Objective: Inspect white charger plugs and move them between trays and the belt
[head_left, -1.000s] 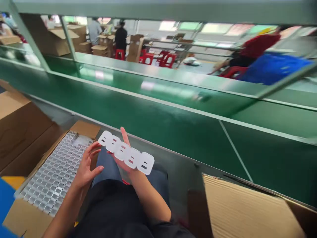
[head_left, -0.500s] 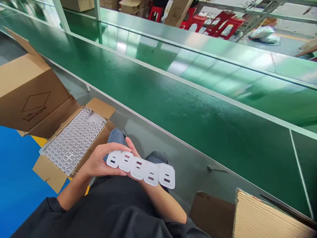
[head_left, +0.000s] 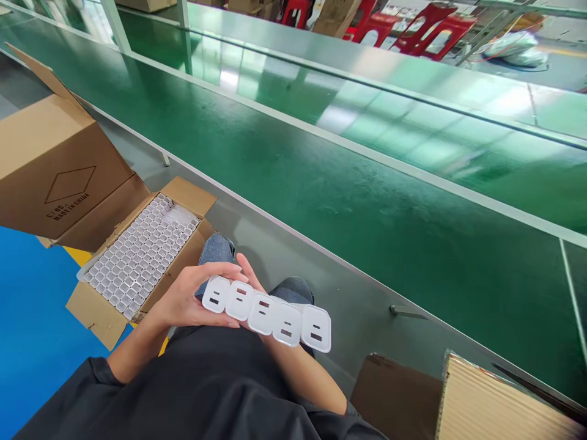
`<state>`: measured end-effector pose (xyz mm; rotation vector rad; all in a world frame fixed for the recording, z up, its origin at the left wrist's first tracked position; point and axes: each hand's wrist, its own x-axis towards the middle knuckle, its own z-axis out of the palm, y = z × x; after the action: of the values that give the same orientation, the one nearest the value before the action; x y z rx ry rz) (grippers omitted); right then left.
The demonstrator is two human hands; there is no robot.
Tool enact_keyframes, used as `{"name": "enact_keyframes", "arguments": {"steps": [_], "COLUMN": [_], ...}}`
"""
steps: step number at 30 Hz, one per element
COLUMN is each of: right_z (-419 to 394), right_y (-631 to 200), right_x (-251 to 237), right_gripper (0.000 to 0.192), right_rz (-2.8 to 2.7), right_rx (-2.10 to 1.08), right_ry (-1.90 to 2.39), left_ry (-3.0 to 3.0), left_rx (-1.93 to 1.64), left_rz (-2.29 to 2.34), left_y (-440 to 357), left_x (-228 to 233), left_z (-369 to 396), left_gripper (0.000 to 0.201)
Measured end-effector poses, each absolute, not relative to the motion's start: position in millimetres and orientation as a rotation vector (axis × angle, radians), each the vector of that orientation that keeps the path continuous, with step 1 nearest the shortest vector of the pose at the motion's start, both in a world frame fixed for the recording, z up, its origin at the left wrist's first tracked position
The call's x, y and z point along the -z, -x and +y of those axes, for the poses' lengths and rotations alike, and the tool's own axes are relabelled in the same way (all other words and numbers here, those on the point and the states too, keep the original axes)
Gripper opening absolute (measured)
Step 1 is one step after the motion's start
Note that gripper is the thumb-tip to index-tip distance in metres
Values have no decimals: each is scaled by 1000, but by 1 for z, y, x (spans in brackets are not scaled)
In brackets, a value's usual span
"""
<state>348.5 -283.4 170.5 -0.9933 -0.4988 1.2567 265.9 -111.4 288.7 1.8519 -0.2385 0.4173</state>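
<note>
A row of several white charger housings [head_left: 263,313], each with a wide and a narrow port slot in its face, is held side by side above my lap. My left hand [head_left: 192,296] wraps round the left end of the row, fingers over the top edge and thumb along the bottom. Behind and under the row is my right hand [head_left: 251,274], supporting it; a fingertip shows above the top edge and most of the palm is hidden. To the left, an open carton [head_left: 183,194] is packed with rows of similar white housings [head_left: 137,260].
A green conveyor belt [head_left: 293,189] with pale metal rails runs diagonally ahead. A larger cardboard box [head_left: 50,165] stands open behind the carton. Corrugated cardboard [head_left: 495,397] lies at the lower right. Red stools [head_left: 431,30] stand beyond the belt.
The view has shifted slightly, so the row of housings appears a little further right. Both hands keep their hold, with little other visible change.
</note>
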Motion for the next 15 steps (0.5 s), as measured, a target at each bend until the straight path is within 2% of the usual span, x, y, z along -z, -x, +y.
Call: {"name": "enact_keyframes", "arguments": {"steps": [10, 15], "right_z": [-294, -294], "right_y": [-349, -352], "right_x": [-184, -192], "right_gripper": [94, 98], "right_rz": [-156, -158], "right_rx": [-1208, -1213], "right_ry": [599, 519], "left_ry": [-1794, -1825], "left_rx": [-386, -364], "left_rz": [-259, -246], "left_y": [-269, -270], "left_x": [-285, -286], "left_z": [-115, -116], "left_gripper": [70, 67]}}
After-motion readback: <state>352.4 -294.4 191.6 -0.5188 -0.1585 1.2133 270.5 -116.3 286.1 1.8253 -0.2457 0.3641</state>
